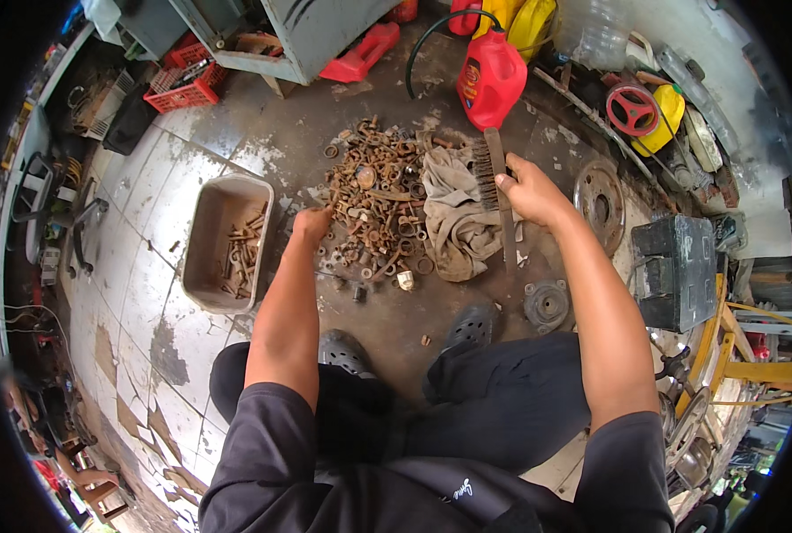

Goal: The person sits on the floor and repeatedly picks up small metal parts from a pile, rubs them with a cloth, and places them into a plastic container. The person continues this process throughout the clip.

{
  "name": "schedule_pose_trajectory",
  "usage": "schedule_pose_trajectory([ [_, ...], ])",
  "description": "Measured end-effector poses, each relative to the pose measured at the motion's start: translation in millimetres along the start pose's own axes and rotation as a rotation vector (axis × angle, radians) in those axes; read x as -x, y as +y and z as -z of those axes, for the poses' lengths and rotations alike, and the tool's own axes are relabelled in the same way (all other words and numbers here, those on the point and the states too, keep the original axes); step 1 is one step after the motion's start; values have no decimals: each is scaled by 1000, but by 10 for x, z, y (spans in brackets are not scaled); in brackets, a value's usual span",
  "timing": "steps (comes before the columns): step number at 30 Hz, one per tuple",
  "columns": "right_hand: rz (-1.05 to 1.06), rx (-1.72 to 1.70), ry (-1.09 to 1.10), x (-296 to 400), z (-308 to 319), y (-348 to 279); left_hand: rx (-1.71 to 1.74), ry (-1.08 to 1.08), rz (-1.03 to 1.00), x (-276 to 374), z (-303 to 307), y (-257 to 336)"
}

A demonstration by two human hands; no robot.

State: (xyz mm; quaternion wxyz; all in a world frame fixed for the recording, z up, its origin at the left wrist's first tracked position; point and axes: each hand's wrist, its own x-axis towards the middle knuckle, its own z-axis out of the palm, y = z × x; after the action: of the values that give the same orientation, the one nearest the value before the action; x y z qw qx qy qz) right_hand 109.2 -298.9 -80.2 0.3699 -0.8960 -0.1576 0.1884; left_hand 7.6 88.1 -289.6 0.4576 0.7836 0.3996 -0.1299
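A heap of rusty nuts, bolts and washers lies on the floor before me. At its left edge is my left hand, fingers curled against the hardware; whether they pinch a piece is hidden. My right hand grips a long-handled brush with dark bristles facing left. The brush stands over a crumpled grey-brown rag beside the heap. To the left of my left arm, a grey plastic tub holds several rusty bolts.
A red jug with a black hose stands beyond the brush. Right of my right arm are a round metal disc, a round mount and a black case. A red crate sits at the far left, near a metal cabinet.
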Motion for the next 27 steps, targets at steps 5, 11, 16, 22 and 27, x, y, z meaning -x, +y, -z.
schedule_pose_trajectory([
  [5,-61,-584,-41,156,65,-291,226,-185,-41,705,759,1052],
  [11,-116,-1092,-128,64,137,-274,795,-241,-329,1856,1219,1559],
  [16,65,-900,-8,240,74,-619,951,-401,-322,2369,919,1422],
  [22,517,-445,158,372,-180,-888,864,-456,-325,2454,534,1340],
  [27,712,-57,390,551,-258,-1102,260,-68,-632,2503,359,1554],
])
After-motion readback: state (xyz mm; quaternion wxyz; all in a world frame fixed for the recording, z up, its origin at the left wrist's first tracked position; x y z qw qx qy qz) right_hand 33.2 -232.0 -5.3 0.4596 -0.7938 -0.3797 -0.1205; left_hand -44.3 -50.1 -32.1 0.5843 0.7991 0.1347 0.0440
